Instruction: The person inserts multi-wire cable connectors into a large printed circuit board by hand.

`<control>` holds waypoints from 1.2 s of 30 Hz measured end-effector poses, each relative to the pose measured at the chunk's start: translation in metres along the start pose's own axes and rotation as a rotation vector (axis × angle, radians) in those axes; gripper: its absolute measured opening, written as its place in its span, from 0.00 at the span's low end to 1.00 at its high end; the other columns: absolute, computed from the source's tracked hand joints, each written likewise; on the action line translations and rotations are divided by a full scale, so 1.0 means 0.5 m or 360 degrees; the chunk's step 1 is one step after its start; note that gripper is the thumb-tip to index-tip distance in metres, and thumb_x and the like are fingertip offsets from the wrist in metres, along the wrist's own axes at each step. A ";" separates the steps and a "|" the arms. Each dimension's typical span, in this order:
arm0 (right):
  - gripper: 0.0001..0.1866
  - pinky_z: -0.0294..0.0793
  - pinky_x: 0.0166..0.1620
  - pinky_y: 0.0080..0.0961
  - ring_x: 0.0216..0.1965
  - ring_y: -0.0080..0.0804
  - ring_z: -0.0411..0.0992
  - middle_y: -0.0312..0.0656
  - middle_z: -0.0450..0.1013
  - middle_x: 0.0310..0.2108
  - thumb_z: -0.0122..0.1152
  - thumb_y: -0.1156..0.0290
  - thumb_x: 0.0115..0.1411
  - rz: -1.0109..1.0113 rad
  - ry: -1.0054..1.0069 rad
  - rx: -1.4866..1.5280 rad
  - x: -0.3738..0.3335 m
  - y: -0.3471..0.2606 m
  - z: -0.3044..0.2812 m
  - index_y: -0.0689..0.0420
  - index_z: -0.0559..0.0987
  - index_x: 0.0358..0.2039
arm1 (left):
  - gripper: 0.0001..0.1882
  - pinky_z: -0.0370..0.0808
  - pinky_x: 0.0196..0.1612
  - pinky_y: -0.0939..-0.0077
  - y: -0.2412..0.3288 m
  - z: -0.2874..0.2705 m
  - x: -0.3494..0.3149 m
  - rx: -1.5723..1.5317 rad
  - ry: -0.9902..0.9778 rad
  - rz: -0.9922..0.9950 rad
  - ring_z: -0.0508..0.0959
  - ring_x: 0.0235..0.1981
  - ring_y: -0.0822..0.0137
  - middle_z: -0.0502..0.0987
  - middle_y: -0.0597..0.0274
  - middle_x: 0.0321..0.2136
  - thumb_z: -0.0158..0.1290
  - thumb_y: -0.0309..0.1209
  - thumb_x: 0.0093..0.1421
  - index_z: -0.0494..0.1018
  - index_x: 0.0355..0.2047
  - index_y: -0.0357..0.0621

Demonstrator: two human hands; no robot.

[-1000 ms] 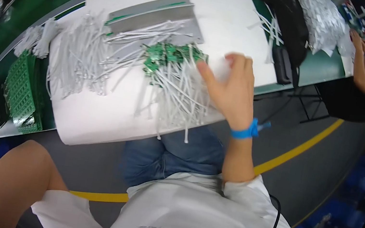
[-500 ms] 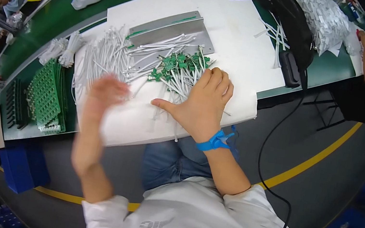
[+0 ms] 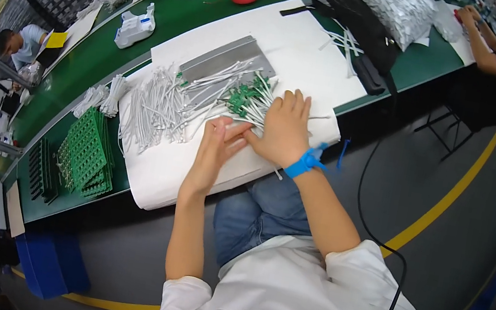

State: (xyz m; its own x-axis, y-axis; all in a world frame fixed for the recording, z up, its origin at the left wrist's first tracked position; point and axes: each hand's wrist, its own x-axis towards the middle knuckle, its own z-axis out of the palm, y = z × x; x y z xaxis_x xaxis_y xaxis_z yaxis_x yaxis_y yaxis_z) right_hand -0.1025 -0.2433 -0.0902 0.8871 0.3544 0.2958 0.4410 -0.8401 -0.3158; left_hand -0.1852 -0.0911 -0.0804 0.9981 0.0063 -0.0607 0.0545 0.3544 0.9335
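A bundle of thin white cables [image 3: 257, 109] with small green circuit boards [image 3: 241, 97] at their far ends lies partly on a grey metal plate [image 3: 228, 62]. My right hand [image 3: 287, 130], a blue band at its wrist, rests over the near ends of this bundle. Its fingers stretch forward, slightly apart, and its palm hides the cables beneath. Just left of it is my left hand [image 3: 216, 149], fingers extended and the thumb apart. Those fingertips come close to my right thumb at the bundle's near edge; whether they touch cables I cannot tell.
More loose white cables [image 3: 153, 108] lie to the left on white sheeting [image 3: 308, 39]. Farther left are stacked green perforated panels [image 3: 89, 150] and black racks [image 3: 43, 169]. A black bag [image 3: 357, 25] sits at the back right, beside a clear bag of pieces [image 3: 396, 8]. A co-worker [image 3: 489, 65] sits right.
My left hand has moved right, from above the loose cables to beside my right hand. My right thumb has drawn in toward the bundle. The whole view has shifted.
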 end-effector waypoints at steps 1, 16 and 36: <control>0.44 0.45 0.68 0.64 0.64 0.68 0.54 0.68 0.62 0.55 0.72 0.49 0.45 0.0002 -0.0071 0.0040 0.005 0.000 -0.006 0.78 0.69 0.47 | 0.21 0.67 0.64 0.61 0.010 0.006 0.003 0.0132 0.0065 -0.0034 0.71 0.59 0.55 0.69 0.36 0.57 0.42 0.45 0.73 0.58 0.55 0.43; 0.25 0.61 0.51 0.38 0.47 0.43 0.64 0.50 0.70 0.42 0.69 0.54 0.50 -0.0213 0.0061 -0.0369 0.019 0.017 0.037 0.66 0.80 0.37 | 0.11 0.73 0.37 0.78 0.069 -0.014 -0.104 0.1289 0.0159 0.0242 0.76 0.32 0.73 0.79 0.61 0.32 0.56 0.33 0.66 0.72 0.38 0.36; 0.19 0.80 0.41 0.42 0.40 0.54 0.80 0.58 0.78 0.37 0.66 0.72 0.48 -0.0599 -0.0523 -0.0236 0.115 0.121 -0.045 0.63 0.73 0.41 | 0.06 0.70 0.31 0.76 0.021 -0.038 -0.035 0.1527 0.0583 0.0869 0.74 0.27 0.69 0.78 0.59 0.29 0.57 0.25 0.62 0.75 0.37 0.36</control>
State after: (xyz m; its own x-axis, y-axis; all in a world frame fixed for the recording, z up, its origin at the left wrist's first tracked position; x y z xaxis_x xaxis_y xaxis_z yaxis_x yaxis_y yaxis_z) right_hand -0.0278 -0.2827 -0.0722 0.6776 0.7331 0.0584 0.7345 -0.6706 -0.1039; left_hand -0.2028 -0.0697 -0.0764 0.8364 0.2649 0.4799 -0.2255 -0.6317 0.7417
